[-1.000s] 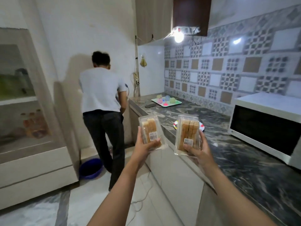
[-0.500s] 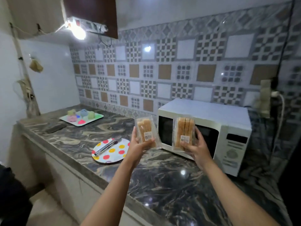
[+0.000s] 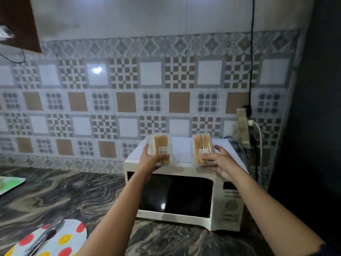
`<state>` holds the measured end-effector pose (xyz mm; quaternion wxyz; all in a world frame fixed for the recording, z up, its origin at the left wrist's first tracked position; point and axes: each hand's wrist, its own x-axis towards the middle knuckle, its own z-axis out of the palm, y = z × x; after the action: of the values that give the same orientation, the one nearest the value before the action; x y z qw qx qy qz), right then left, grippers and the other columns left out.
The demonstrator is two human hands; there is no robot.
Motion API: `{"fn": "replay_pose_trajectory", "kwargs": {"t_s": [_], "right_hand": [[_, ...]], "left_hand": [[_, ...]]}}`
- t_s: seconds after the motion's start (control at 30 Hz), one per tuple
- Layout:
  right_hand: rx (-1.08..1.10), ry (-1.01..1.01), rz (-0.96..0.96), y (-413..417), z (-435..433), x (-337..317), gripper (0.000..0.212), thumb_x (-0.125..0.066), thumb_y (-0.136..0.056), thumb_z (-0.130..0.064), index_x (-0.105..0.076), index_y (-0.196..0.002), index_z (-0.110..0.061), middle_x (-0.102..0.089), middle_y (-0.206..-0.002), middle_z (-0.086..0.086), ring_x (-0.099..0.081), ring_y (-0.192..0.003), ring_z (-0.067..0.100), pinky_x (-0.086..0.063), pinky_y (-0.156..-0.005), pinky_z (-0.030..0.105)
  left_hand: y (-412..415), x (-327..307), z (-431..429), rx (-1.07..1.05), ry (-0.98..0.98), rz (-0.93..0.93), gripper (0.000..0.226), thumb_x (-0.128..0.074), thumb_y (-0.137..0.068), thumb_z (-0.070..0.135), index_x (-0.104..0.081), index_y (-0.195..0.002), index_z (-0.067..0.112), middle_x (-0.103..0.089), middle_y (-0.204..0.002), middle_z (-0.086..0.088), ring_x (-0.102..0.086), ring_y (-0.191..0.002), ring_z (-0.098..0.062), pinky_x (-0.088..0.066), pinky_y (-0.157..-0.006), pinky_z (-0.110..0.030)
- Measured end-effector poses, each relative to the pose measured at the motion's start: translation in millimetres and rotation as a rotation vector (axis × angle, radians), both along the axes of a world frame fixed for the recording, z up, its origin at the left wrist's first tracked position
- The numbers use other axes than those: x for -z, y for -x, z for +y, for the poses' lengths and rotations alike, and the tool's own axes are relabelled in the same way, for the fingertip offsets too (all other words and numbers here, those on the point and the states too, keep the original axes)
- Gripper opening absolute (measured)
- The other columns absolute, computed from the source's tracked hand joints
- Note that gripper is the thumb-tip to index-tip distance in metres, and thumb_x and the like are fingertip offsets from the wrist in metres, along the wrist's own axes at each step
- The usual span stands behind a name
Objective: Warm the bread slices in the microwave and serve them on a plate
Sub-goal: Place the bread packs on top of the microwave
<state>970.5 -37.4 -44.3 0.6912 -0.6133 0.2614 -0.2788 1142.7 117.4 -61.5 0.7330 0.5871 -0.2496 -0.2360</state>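
Two clear plastic packs of bread slices held up above the top of the white microwave (image 3: 181,183), one per hand; left hand (image 3: 153,160) wrapped round the lower part of the left bread pack (image 3: 160,147), thumb on one side wall, fingers across the front near the barcode label; right hand (image 3: 220,164) pinching the right bread pack (image 3: 202,147) at its lower end, thumb over the label, remaining fingers behind; both packs upright, well apart from each other, whether resting on the microwave top or just above it impossible to tell. Probably very light; thin clear shell likely smooth, a little slippery and easily dented; bread inside soft and crushable, so best held by the stiffer side edges or corners with a gentle squeeze, not across the broad faces. Microwave door shut, dark glass reflecting a lamp; control panel at its right side; standing on a dark, veined, glossy stone worktop (image 3: 60,196), hard and flat, apt to let a plastic pack slide. Polka-dot plate (image 3: 62,239) at lower left near the worktop edge, with some utensil (image 3: 43,237) lying across it, blurred; green tray corner (image 3: 11,182) at far left. Patterned wall tiles behind; power strip (image 3: 243,124) and cables by the right wall, close to the microwave; light dim.
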Motion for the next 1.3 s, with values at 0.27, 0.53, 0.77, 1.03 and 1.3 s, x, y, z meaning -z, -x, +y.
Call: {"fn": "replay_pose_trajectory", "kwargs": {"t_s": [0.27,0.53,0.77,1.03,1.3], "right_hand": [[0.088,0.069,0.235,-38,-29,-9,0.075,-0.068,-0.084,-0.008,-0.021,-0.143,-0.007,-0.057,-0.111,0.015,-0.064,-0.074,0.023,-0.057,-0.068,0.037],[0.308,0.395,0.527,-56,-47,-1,0.044,-0.075,-0.075,-0.034,-0.061,-0.110,-0.010,-0.067,-0.103,0.005,-0.064,-0.091,0.022,-0.053,-0.075,0.033],[0.429,0.525,0.491,-71,-37,19,0.030,-0.061,-0.088,-0.033,-0.054,-0.090,-0.005,-0.055,-0.086,0.008,-0.055,-0.090,0.027,-0.041,-0.063,0.029],[0.563,0.684,0.500,-79,-29,36,0.040,-0.052,-0.091,-0.042,-0.057,-0.115,-0.011,-0.059,-0.111,0.006,-0.056,-0.089,0.019,-0.039,-0.073,0.029],[0.594,0.666,0.546,-85,-31,37,0.038,-0.050,-0.089,-0.048,-0.059,-0.113,-0.019,-0.064,-0.104,0.000,-0.056,-0.090,0.020,-0.045,-0.075,0.033]], "left_hand": [[-48,-7,-48,0.193,-0.189,-0.033,0.061,-0.074,-0.072,0.000,-0.042,-0.123,0.013,-0.060,-0.107,-0.016,-0.061,-0.094,-0.032,-0.050,-0.081,-0.042],[-77,0,-75,0.236,-0.385,-0.286,0.054,-0.079,-0.056,0.026,-0.057,-0.105,0.021,-0.065,-0.105,-0.007,-0.061,-0.100,-0.024,-0.053,-0.084,-0.040],[-76,13,-82,0.048,-0.384,-0.448,0.044,-0.069,-0.078,0.027,-0.050,-0.117,0.018,-0.063,-0.110,-0.002,-0.061,-0.098,-0.022,-0.048,-0.082,-0.033],[-82,17,-81,0.036,-0.401,-0.518,0.049,-0.070,-0.079,0.030,-0.053,-0.121,0.011,-0.064,-0.115,-0.008,-0.059,-0.106,-0.027,-0.048,-0.093,-0.042],[-90,24,-82,0.035,-0.325,-0.497,0.049,-0.074,-0.075,0.031,-0.059,-0.117,0.009,-0.066,-0.111,-0.008,-0.061,-0.102,-0.024,-0.050,-0.089,-0.038]]}}
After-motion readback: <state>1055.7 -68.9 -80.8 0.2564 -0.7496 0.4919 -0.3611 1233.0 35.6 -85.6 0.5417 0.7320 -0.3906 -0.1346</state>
